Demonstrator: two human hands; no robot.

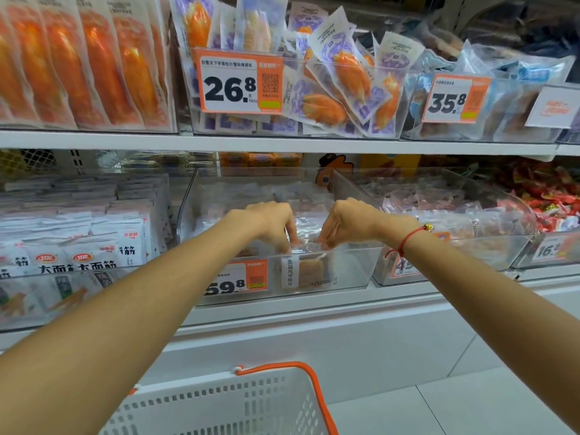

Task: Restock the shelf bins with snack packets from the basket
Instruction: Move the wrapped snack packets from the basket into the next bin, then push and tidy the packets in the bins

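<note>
Both hands reach into a clear plastic shelf bin (348,268) on the lower shelf, marked with a 59.8 price tag (233,279). My left hand (276,222) and my right hand (343,222) point fingers down and pinch the top edge of a clear snack packet (309,270) that stands upright against the bin's front wall. The packet shows a tan piece of food and a white label strip. More clear packets lie deeper in the bin behind my hands. A white basket (226,406) with an orange handle sits below, near the bottom edge; its inside is out of view.
Neighbouring bins hold white noodle-snack packets (94,246) at the left and clear and red packets (546,196) at the right. The upper shelf carries orange and purple packets (339,86) with 26.8 and 35.8 tags. A white shelf base and floor lie below.
</note>
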